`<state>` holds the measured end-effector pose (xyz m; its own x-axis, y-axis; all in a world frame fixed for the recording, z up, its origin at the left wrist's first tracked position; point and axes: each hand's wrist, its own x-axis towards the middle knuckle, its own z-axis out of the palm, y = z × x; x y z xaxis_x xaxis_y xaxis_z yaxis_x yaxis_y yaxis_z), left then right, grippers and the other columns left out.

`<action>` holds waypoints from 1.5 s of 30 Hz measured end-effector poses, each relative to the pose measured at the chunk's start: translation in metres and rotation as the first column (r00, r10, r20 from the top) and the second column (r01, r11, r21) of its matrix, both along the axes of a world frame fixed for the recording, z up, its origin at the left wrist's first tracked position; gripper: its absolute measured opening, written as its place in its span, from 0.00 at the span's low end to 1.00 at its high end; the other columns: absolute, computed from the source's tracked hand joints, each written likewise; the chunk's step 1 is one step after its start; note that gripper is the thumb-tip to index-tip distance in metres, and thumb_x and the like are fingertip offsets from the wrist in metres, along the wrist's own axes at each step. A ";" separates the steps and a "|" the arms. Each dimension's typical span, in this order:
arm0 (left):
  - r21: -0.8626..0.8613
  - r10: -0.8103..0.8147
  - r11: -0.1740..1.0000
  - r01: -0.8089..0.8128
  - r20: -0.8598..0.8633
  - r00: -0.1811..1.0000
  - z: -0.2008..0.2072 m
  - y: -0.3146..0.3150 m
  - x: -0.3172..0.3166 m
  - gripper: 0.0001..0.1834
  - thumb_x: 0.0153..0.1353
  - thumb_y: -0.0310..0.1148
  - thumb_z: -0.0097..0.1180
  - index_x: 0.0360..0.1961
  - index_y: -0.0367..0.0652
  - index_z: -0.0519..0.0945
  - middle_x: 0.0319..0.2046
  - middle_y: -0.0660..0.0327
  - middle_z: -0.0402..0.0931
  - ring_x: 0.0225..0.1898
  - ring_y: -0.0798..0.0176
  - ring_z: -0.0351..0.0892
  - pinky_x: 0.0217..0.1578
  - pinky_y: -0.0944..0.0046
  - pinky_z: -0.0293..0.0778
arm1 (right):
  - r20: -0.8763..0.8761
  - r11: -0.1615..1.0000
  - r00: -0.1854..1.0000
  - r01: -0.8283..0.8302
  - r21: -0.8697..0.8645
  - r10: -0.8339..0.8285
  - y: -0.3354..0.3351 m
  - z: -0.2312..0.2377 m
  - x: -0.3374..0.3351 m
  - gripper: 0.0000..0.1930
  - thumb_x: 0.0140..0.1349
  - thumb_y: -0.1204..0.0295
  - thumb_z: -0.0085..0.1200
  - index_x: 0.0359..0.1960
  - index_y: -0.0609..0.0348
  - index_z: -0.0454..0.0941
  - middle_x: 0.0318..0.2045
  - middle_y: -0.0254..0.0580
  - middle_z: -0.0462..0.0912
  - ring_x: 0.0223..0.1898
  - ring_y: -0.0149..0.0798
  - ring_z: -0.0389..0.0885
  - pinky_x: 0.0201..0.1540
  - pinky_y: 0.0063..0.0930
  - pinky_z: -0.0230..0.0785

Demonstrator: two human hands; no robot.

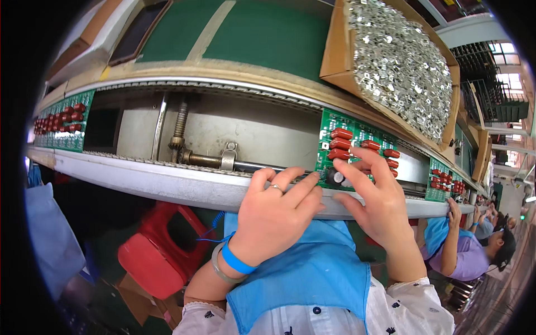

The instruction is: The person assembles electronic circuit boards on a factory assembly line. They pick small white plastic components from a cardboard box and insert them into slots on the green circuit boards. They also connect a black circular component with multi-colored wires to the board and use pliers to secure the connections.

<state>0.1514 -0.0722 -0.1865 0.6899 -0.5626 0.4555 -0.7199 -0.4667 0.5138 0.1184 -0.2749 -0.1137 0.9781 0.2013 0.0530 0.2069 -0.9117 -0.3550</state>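
Observation:
A green circuit board (357, 126) with rows of red-brown capacitors (340, 143) sits on the conveyor rails in front of me. At its near edge stands a round black capacitor (335, 177) with a pale top. My right hand (381, 196) is over the board's near part, thumb and fingers bent and apart, the index fingertip just above the black capacitor. Nothing shows between them. My left hand (282, 209) lies over the near rail (184, 181), its fingers stretched toward the board's near left corner. A blue strap (237, 259) circles my left wrist.
A cardboard box (338, 50) full of small metal pieces (402, 67) stands beyond the conveyor. More populated boards sit at far left (60, 124) and right (441, 178). A red stool (159, 251) stands lower left. People work along the line at right.

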 end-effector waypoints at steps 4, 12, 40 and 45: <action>-0.013 0.043 0.999 -0.044 -0.065 0.997 0.008 -0.007 0.002 0.16 0.50 0.33 0.72 0.41 0.47 0.84 0.49 0.63 0.83 0.50 0.59 0.80 0.48 0.56 0.70 | 0.113 0.986 0.989 0.076 0.151 -0.094 -0.021 0.016 -0.013 0.38 0.46 0.75 0.75 0.64 0.53 0.76 0.63 0.50 0.73 0.54 0.47 0.81 0.56 0.40 0.75; -0.034 0.083 0.995 -0.089 -0.146 0.986 0.019 -0.045 -0.002 0.18 0.51 0.24 0.72 0.44 0.38 0.84 0.47 0.54 0.83 0.47 0.50 0.83 0.47 0.56 0.77 | 0.250 0.978 0.967 -0.010 0.207 -0.043 -0.056 -0.023 -0.050 0.17 0.50 0.73 0.71 0.43 0.57 0.84 0.46 0.40 0.84 0.47 0.44 0.80 0.45 0.38 0.73; 0.254 0.345 0.927 -0.276 -0.292 0.892 0.050 -0.077 -0.008 0.16 0.49 0.21 0.76 0.40 0.33 0.84 0.37 0.56 0.87 0.36 0.65 0.86 0.41 0.66 0.80 | 0.285 0.953 0.958 -0.105 0.283 0.021 -0.060 -0.070 -0.053 0.22 0.53 0.60 0.63 0.44 0.64 0.85 0.50 0.45 0.84 0.49 0.41 0.77 0.42 0.32 0.66; 0.285 0.370 0.914 -0.289 -0.295 0.881 0.052 -0.079 -0.008 0.16 0.49 0.22 0.76 0.40 0.33 0.84 0.35 0.57 0.87 0.35 0.66 0.86 0.40 0.66 0.80 | 0.273 0.954 0.962 -0.096 0.283 0.016 -0.058 -0.070 -0.054 0.23 0.54 0.59 0.64 0.46 0.65 0.84 0.51 0.45 0.84 0.48 0.40 0.77 0.41 0.33 0.65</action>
